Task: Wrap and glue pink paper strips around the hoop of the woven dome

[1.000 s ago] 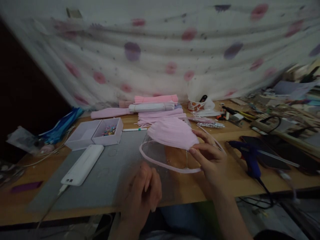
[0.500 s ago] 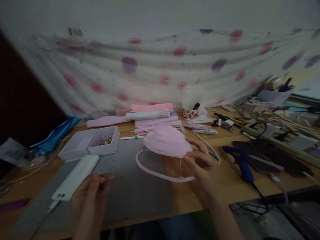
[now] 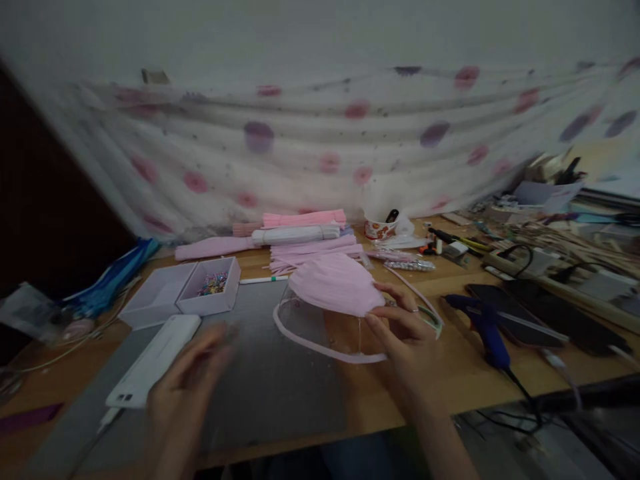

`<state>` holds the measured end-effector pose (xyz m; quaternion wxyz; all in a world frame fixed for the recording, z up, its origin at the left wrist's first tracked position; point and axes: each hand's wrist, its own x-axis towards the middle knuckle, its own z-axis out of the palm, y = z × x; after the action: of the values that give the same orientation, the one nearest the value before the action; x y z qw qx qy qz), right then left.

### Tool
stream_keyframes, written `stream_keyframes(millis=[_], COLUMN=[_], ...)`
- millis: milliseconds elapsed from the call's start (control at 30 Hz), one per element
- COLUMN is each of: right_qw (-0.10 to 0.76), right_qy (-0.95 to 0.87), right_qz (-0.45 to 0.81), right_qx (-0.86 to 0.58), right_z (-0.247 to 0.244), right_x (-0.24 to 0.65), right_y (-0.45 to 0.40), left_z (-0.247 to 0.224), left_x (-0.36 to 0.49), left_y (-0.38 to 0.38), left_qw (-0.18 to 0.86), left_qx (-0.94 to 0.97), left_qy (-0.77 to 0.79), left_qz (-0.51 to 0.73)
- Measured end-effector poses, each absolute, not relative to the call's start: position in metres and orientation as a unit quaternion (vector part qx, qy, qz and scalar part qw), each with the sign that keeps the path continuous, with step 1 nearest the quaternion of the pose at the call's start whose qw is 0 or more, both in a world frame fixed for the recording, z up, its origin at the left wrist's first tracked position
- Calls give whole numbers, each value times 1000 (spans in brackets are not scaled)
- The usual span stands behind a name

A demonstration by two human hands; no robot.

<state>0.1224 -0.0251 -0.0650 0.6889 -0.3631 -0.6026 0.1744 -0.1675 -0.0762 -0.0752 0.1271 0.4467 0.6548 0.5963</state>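
My right hand (image 3: 405,320) pinches the right edge of a pink ribbed, shell-shaped piece (image 3: 335,283). A pale pink hoop (image 3: 320,350) curves below it, and a thin strand hangs between the two. My left hand (image 3: 193,373) is over the grey mat (image 3: 275,373), just right of a white power bank (image 3: 153,363). Its fingers are smeared by motion, so whether they hold anything cannot be made out.
Behind lie bundles of pink and white strips (image 3: 305,233) and a white box with colourful beads (image 3: 210,283). A patterned cup (image 3: 380,228) stands at the back. To the right are a blue glue gun (image 3: 483,327) and dark phones (image 3: 515,313).
My left hand has risen slightly and its fingers have shifted upward, now blurred. My right hand still holds the pink piece in nearly the same place. The view has tilted slightly.
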Motion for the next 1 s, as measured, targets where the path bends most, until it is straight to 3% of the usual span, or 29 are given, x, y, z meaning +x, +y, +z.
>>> stream_keyframes(millis=[267, 500, 800, 900, 1000], right_qw=[686, 685, 686, 687, 684], right_qy=[-610, -609, -603, -597, -596], right_qz=[185, 175, 192, 204, 211], right_qx=[-351, -360, -361, -360, -363], right_z=[-68, -71, -77, -79, -80], right_x=[123, 126, 124, 123, 122], right_y=[-25, -28, -30, -30, -31], left_z=[-82, -90, -96, -96, -89], left_x=[-151, -140, -115, -103, -89], left_y=[-75, -78, -80, -87, -95], left_qw=[108, 223, 227, 158, -6], left_qx=[500, 497, 461, 461, 544], left_qy=[683, 676, 650, 649, 569], left_qz=[521, 496, 560, 584, 617])
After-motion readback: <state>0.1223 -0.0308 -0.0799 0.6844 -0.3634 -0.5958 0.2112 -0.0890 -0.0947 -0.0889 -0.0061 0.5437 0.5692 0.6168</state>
